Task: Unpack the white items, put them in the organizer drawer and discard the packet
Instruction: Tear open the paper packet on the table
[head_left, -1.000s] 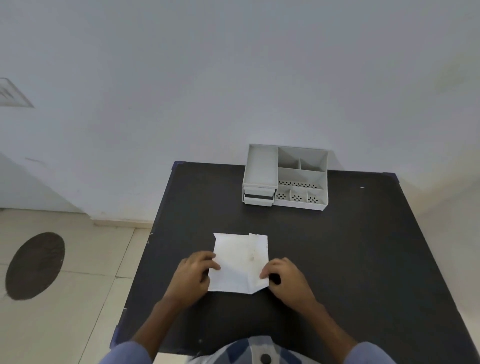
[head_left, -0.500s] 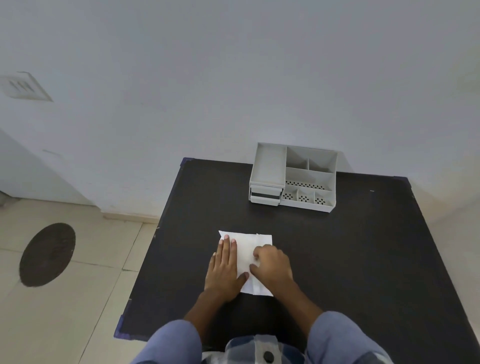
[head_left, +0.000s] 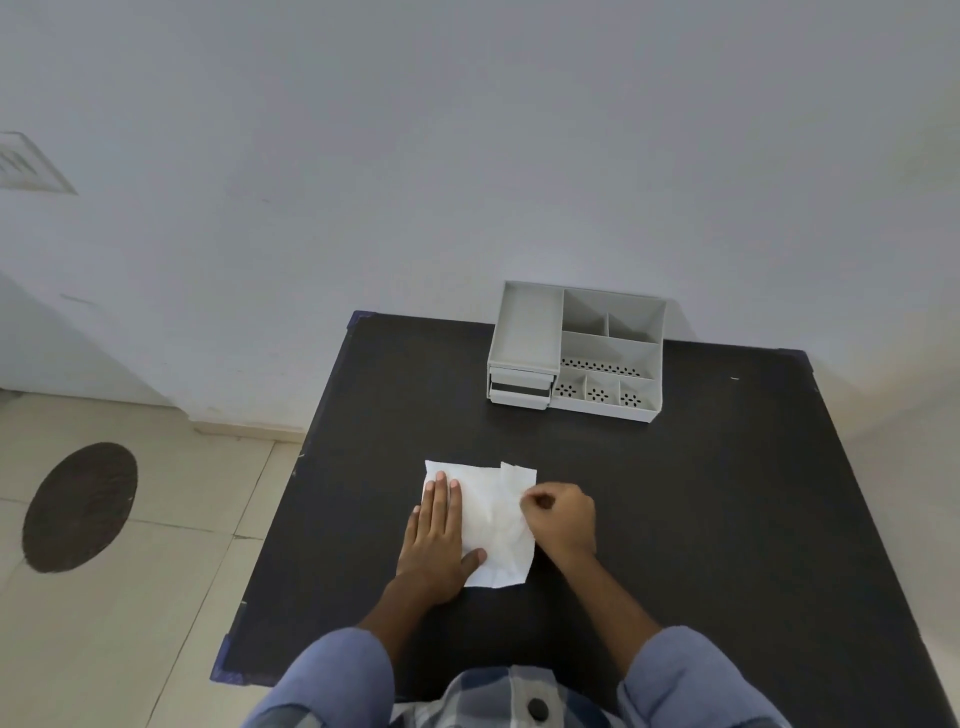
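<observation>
A white paper packet (head_left: 493, 519) lies flat on the black table (head_left: 701, 519), near its front. My left hand (head_left: 436, 535) rests palm-down on the packet's left side, fingers straight and together. My right hand (head_left: 558, 519) is curled at the packet's right edge, thumb and fingertips pinching the paper there. The grey organizer (head_left: 576, 351) stands at the table's far edge against the wall, with small drawers (head_left: 518, 387) stacked on its left side and open compartments on the right. The packet's contents are hidden.
A white wall rises right behind the table. Tiled floor with a dark round patch (head_left: 80, 506) lies to the left. The table's left edge runs close to my left arm.
My left hand has stayed flat on the packet while sliding left. My right hand moved from the packet's middle to its right edge and pinched it.
</observation>
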